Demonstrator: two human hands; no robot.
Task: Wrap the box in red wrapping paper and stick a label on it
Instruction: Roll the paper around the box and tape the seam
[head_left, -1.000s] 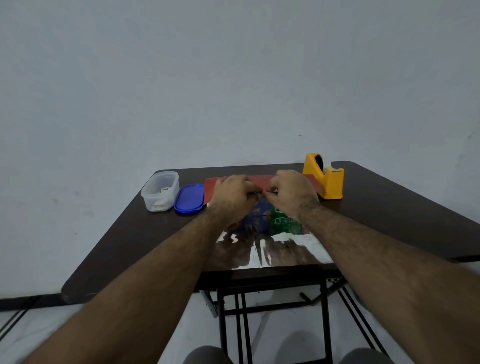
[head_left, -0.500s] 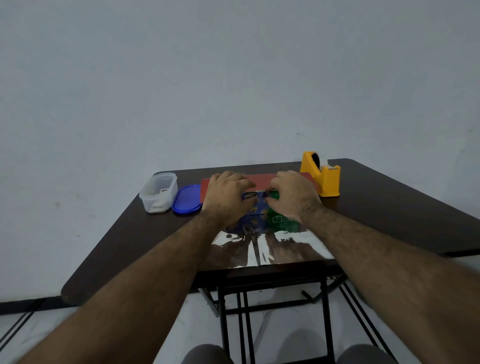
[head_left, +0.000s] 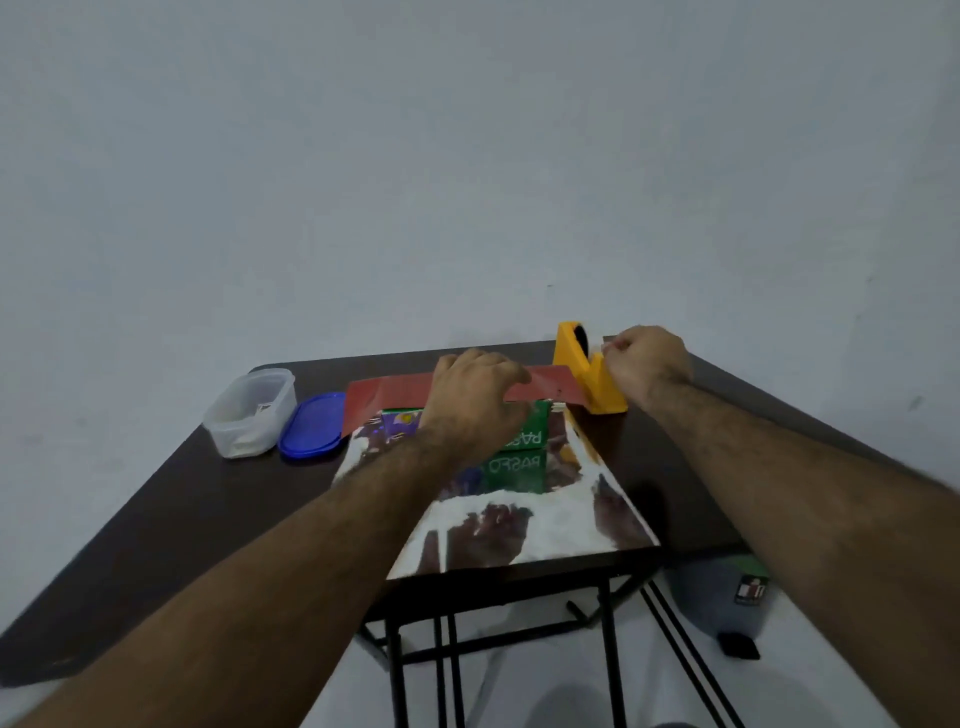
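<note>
Two hands work on a dark tabletop (head_left: 156, 519): left hand (head_left: 475, 402) presses red wrapping paper (head_left: 384, 395) onto the box (head_left: 524, 431), fingers spread; right hand (head_left: 647, 364), curled, pinches tape at the yellow dispenser (head_left: 587, 374).

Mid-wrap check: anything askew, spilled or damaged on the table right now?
Nothing spilled or visibly damaged. The wrapping paper lies skewed, its near edge at the table front edge. The blue lid lies off its clear container, beside it.

1 box (head_left: 522, 434), 1 tape dispenser (head_left: 587, 376), 1 tub (head_left: 249, 413), 1 lid (head_left: 311, 425), 2 hands.
</note>
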